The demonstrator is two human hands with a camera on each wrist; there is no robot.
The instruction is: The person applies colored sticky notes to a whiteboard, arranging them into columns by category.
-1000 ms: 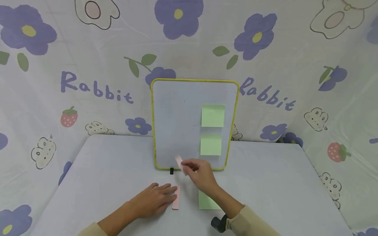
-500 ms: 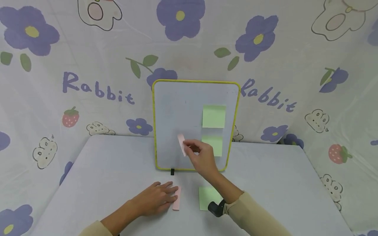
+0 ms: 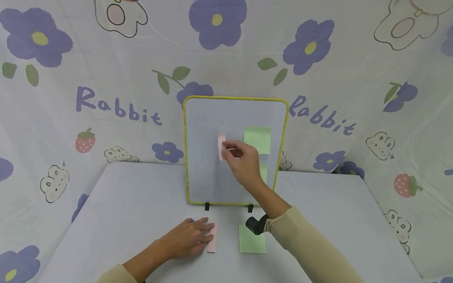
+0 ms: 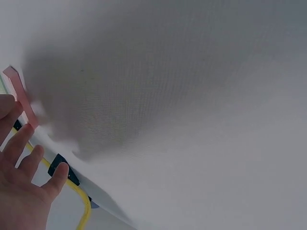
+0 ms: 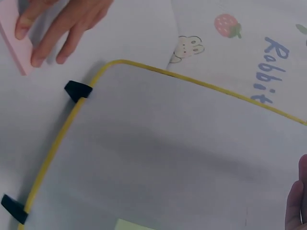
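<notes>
In the head view my right hand (image 3: 247, 164) pinches a narrow pink sticky note (image 3: 221, 137) between thumb and fingers. The note stands upright in front of the middle of a yellow-rimmed whiteboard (image 3: 202, 165); whether it touches the surface I cannot tell. Down on the table, my left hand (image 3: 188, 239) touches a narrow pink sticky note pad (image 3: 211, 247) with its fingertips, the other fingers spread. That pad (image 4: 21, 96) also shows in the left wrist view. Only a bit of the right fingers (image 5: 294, 206) enters the right wrist view.
Two green sticky notes, an upper one (image 3: 262, 137) and a partly hidden lower one (image 3: 263, 171), are on the whiteboard's right side. A green sticky note pad (image 3: 252, 245) lies on the white table (image 3: 141, 196). Black feet (image 3: 207, 206) support the board before a printed cloth (image 3: 124, 70).
My right hand has risen from the board's lower edge to its middle, carrying the pink sticky note, which now stands nearly vertical. My left hand has stayed at the pink pad.
</notes>
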